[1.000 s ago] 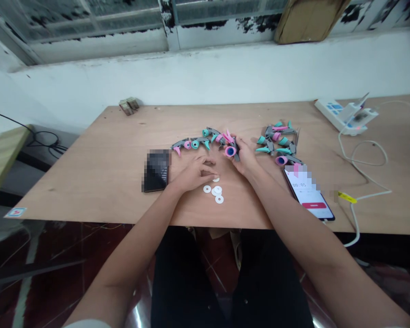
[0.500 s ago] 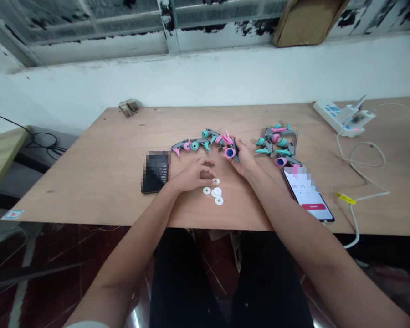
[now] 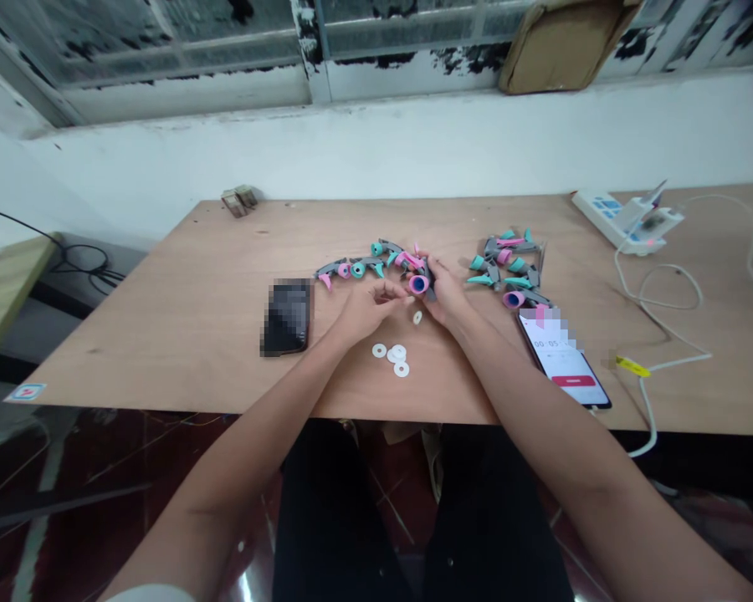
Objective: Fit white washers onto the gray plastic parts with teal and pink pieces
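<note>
Head: flat ring (image 3: 417,318), round-mouthed sprayer (image 3: 419,284)

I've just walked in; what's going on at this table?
A person's right hand holds a pink and grey nozzle. The left hand is close by, with a white ring between the two hands; whether it is gripped is unclear. More rings lie on the table, and other nozzles lie to either side.

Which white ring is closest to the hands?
The white ring between the left hand and right hand, seen as a narrow oval; the other rings sit grouped lower in the picture.
</note>
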`<state>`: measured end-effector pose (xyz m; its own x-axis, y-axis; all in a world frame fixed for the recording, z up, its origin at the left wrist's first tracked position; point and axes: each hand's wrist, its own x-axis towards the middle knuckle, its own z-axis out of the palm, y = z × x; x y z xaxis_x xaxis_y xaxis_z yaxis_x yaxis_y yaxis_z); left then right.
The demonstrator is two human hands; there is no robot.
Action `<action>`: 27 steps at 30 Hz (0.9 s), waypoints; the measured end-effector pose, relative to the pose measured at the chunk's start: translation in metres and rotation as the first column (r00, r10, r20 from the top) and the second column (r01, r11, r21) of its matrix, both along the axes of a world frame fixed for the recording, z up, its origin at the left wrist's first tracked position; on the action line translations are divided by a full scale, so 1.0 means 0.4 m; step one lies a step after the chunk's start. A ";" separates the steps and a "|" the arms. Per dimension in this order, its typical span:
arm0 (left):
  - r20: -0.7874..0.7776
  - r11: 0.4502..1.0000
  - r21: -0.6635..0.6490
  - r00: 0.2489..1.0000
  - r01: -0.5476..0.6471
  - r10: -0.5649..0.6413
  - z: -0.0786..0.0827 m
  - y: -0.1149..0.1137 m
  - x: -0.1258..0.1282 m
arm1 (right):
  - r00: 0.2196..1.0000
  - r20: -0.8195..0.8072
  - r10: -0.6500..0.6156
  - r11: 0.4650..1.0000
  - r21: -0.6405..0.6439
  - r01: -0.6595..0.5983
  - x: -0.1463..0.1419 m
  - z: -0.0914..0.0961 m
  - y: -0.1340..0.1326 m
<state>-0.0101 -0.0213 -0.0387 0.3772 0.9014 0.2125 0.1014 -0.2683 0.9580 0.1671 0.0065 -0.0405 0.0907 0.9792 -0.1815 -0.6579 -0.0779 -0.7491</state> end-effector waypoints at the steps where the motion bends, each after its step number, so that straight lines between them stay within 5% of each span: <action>1: -0.002 1.000 0.004 1.000 0.008 -0.008 -0.002 0.006 0.006 | 1.000 0.001 0.002 1.000 0.004 -0.002 -0.001 -0.001 0.001; 5: -0.149 0.992 0.120 0.989 0.027 -0.009 0.002 0.014 -0.002 | 1.000 -0.003 -0.015 1.000 0.021 0.015 0.000 -0.005 0.006; 10: -0.500 0.915 0.163 0.830 0.370 -0.247 0.059 -0.028 -0.047 | 0.999 -0.033 -0.010 1.000 0.017 0.011 0.006 -0.002 0.013; 17: -0.627 0.895 0.207 0.756 0.394 -0.188 0.071 -0.101 -0.040 | 0.999 -0.040 -0.004 1.000 0.007 0.004 0.005 -0.005 0.022; 27: -0.640 0.935 0.160 0.754 0.316 -0.146 0.052 -0.087 -0.017 | 0.999 -0.042 0.000 1.000 0.005 0.000 0.006 -0.002 0.018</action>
